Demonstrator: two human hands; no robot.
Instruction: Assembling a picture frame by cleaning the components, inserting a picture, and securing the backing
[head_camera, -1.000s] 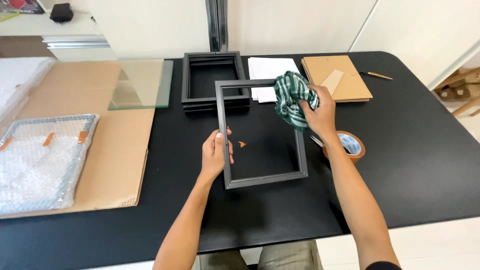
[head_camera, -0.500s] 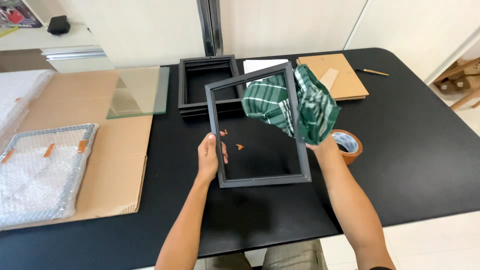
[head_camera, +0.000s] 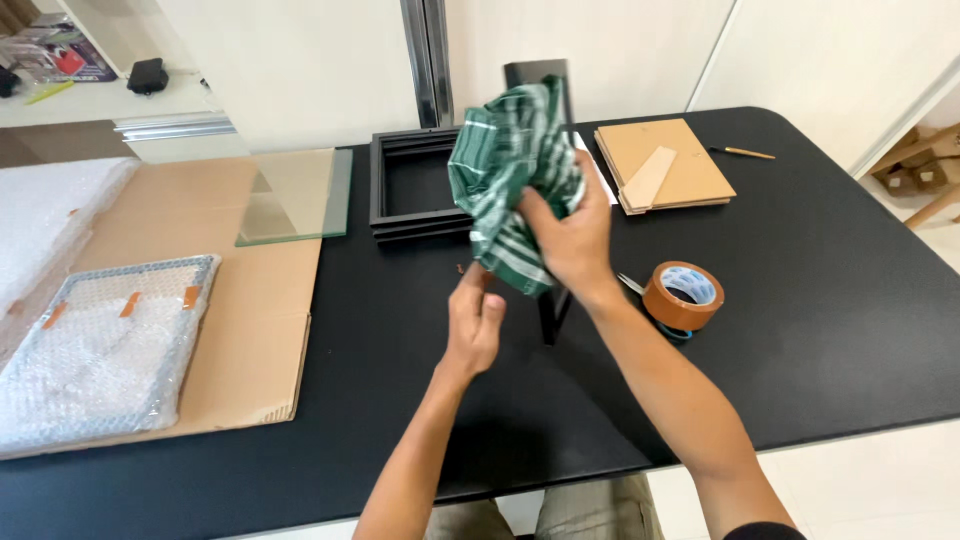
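Nearest me, my left hand (head_camera: 473, 325) has its fingers curled around the lower edge of a black picture frame (head_camera: 553, 300), which stands nearly on edge above the black table (head_camera: 820, 300). Just right of and above that hand, my right hand (head_camera: 570, 235) is closed on a bunched green striped cloth (head_camera: 505, 175) and presses it against the frame, so most of the frame is hidden behind the cloth; only a top corner and a lower bar show. I judge the wiping to be under way, and I cannot tell how much of the frame is clean. Right of the frame lies a roll of brown tape (head_camera: 683, 295), close to my right forearm, with a small metal tool just beside it. Left of the frame lie a flattened cardboard sheet (head_camera: 250, 330) and a bubble-wrapped bundle (head_camera: 100, 350) on it. Beyond the frame sits a stack of black frames (head_camera: 410, 190), unwiped as far as I can see, with a glass pane (head_camera: 295, 195) to its left and brown backing boards (head_camera: 665, 165) and a pencil (head_camera: 742, 152) to its right. Nothing blocks my hands.
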